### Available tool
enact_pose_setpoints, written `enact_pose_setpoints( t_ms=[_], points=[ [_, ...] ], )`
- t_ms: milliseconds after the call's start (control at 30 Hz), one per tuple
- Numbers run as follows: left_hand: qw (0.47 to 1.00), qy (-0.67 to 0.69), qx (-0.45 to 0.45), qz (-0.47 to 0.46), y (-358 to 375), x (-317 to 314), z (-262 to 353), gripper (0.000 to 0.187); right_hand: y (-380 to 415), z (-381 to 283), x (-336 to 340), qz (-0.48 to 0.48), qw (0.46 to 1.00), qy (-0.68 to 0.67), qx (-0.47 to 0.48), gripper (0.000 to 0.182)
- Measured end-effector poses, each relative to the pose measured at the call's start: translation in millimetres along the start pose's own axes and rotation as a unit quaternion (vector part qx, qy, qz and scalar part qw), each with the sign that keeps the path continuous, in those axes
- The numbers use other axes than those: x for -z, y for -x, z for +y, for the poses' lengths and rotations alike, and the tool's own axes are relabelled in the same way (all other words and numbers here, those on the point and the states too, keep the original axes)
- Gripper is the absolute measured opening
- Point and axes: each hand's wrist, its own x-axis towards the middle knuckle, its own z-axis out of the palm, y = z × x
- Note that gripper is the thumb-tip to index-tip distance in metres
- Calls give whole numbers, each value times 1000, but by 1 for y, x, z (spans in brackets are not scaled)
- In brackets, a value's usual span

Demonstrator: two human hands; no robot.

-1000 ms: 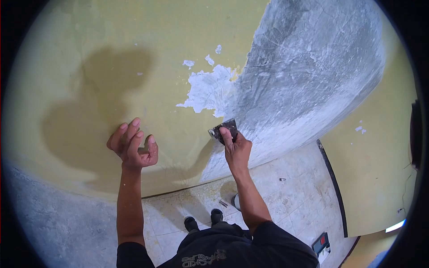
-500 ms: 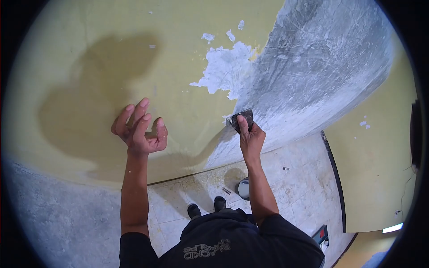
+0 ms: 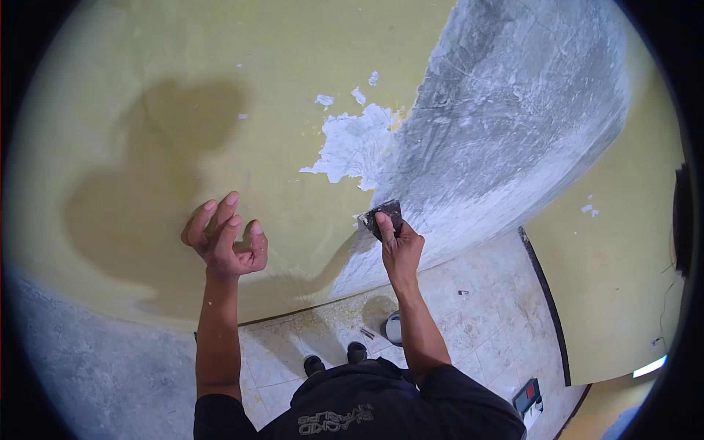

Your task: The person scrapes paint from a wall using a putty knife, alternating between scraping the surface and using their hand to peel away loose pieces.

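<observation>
My right hand [image 3: 402, 253] grips a small dark, flat scraper [image 3: 392, 212], thumb pressed on its near face. Its light-smeared edge is at the wall, right where the yellow paint [image 3: 293, 81] borders the bare grey surface [image 3: 513, 103]. Just above the scraper spreads a jagged white patch [image 3: 356, 143] where paint is gone, with a few smaller flakes-shaped spots over it. To the left, my left hand [image 3: 226, 246] is raised in front of the yellow paint, empty, its fingers bent and apart.
On the tiled floor [image 3: 469, 330], strewn with paint crumbs, a bucket [image 3: 394, 330] stands near my feet. A dark case [image 3: 526, 396] lies at lower right. Another yellow wall [image 3: 609, 293] with a dark baseboard rises on the right. My shadow falls on the left wall.
The view has tilted, so wall, hands and floor sit lower and slightly left in the picture. My right hand keeps the scraper at the paint border; the left hand holds nearly the same pose.
</observation>
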Motion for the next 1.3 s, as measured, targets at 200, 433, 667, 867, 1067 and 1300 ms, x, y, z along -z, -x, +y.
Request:
enact_pose_setpoints(
  t_ms=[200, 433, 667, 867, 1067, 1300],
  points=[
    [999, -15, 25, 23, 4, -4, -2, 38, -3, 3, 2, 13, 998, 52, 9, 51],
    [999, -38, 18, 9, 4, -1, 0, 37, -8, 8, -1, 9, 1000, 16, 15, 49],
    [1000, 1, -4, -30, 4, 1, -1, 43, -12, -3, -7, 28, 999, -20, 26, 46],
    [999, -25, 13, 20, 3, 0, 1, 34, -4, -9, 10, -32, 998, 40, -25, 40],
    [1000, -3, -10, -28, 6, 4, 0, 42, -7, -10, 9, -15, 997, 68, 14, 40],
    [999, -1, 0, -38, 6, 4, 0, 45, -10, -27, 4, 11, 999, -16, 25, 47]
  ],
)
